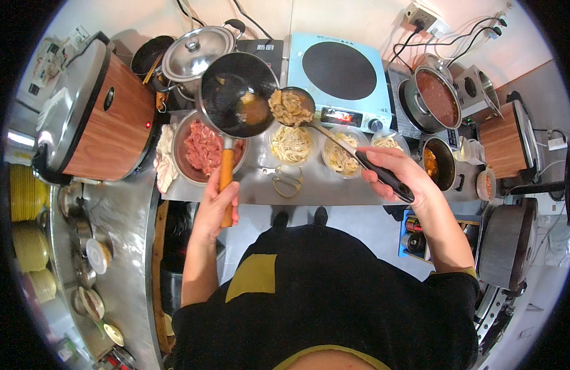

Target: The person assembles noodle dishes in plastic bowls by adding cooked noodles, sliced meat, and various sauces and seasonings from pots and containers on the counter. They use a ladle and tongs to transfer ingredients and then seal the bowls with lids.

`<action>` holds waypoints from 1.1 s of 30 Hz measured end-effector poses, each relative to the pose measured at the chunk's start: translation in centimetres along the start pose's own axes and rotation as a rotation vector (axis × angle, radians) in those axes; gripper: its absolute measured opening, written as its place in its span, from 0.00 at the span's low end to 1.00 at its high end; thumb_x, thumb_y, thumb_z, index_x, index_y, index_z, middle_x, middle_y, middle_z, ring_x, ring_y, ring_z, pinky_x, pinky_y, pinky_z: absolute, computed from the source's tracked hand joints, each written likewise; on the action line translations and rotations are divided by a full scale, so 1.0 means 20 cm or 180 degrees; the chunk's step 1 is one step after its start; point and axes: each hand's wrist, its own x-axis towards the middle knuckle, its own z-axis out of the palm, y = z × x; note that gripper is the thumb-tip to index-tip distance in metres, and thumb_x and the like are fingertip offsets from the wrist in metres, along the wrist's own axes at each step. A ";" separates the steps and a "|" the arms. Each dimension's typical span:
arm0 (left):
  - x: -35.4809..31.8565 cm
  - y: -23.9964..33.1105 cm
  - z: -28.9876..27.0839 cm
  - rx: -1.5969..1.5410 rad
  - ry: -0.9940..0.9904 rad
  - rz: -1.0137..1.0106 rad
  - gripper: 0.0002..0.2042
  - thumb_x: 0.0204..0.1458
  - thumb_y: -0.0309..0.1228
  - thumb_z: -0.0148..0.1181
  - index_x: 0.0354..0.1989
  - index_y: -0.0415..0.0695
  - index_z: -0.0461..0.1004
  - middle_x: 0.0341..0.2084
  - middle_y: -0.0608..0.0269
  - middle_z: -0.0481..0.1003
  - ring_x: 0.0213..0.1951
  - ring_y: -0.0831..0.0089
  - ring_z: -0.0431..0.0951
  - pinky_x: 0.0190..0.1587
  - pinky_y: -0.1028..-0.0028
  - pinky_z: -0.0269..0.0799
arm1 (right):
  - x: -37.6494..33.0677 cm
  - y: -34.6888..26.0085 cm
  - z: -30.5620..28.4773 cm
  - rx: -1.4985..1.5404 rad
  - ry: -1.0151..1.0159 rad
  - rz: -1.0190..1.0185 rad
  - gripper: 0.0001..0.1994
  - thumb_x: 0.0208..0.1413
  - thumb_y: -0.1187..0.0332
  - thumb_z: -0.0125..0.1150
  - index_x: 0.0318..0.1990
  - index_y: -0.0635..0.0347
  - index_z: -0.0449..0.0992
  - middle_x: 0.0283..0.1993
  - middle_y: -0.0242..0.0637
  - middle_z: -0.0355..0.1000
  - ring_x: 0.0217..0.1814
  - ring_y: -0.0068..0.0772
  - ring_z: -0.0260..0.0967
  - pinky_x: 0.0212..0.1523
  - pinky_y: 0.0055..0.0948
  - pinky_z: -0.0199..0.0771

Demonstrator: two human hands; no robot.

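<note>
My left hand grips the wooden handle of a dark frying pan, lifted over the counter, with some brown sauce and bits of food inside. In my right hand is the black handle of a ladle. Its bowl, heaped with cooked meat pieces, hangs beside the pan's right rim, above a clear bowl of noodles. Partly under the pan sits a metal bowl of raw meat. Two more noodle bowls, a middle one and a right one, stand below the ladle handle.
Behind the bowls is a light blue induction cooker. Scissors lie near the counter's front edge. To the right stand a pot of reddish-brown liquid and a smaller dark pot. A lidded steel pot and a wood-patterned cooker occupy the left.
</note>
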 end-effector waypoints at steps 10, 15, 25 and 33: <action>-0.10 -0.01 -0.13 -0.0317 0.0292 0.0267 0.27 0.55 0.30 0.53 0.63 0.45 0.52 0.16 0.68 0.65 0.10 0.79 0.63 0.10 0.81 0.61 | 0.13 0.35 -0.08 -0.2049 0.0498 -0.0254 0.18 0.60 0.64 0.49 0.55 0.62 0.63 0.23 0.34 0.66 0.15 0.26 0.64 0.13 0.26 0.63; -0.10 -0.01 -0.11 -0.0354 0.0210 0.0284 0.26 0.56 0.30 0.52 0.62 0.43 0.53 0.16 0.68 0.64 0.10 0.79 0.62 0.10 0.82 0.60 | 0.17 0.46 -0.13 -0.4919 0.1322 -0.2083 0.21 0.54 0.68 0.52 0.56 0.60 0.62 0.30 0.51 0.71 0.29 0.59 0.70 0.28 0.49 0.71; -0.11 -0.03 -0.06 -0.0317 0.0222 0.0252 0.22 0.56 0.29 0.51 0.59 0.42 0.55 0.16 0.68 0.62 0.10 0.80 0.61 0.08 0.82 0.58 | 0.06 0.50 -0.09 -0.5083 0.1152 -0.1761 0.22 0.54 0.68 0.53 0.57 0.57 0.61 0.33 0.49 0.71 0.28 0.56 0.70 0.27 0.47 0.72; -0.04 -0.03 -0.02 -0.0149 0.0044 0.0039 0.21 0.56 0.28 0.49 0.59 0.43 0.56 0.16 0.69 0.62 0.10 0.80 0.62 0.09 0.82 0.59 | -0.01 0.46 -0.09 -0.4324 0.1146 -0.2480 0.23 0.53 0.69 0.55 0.57 0.57 0.63 0.33 0.48 0.70 0.29 0.54 0.70 0.29 0.44 0.73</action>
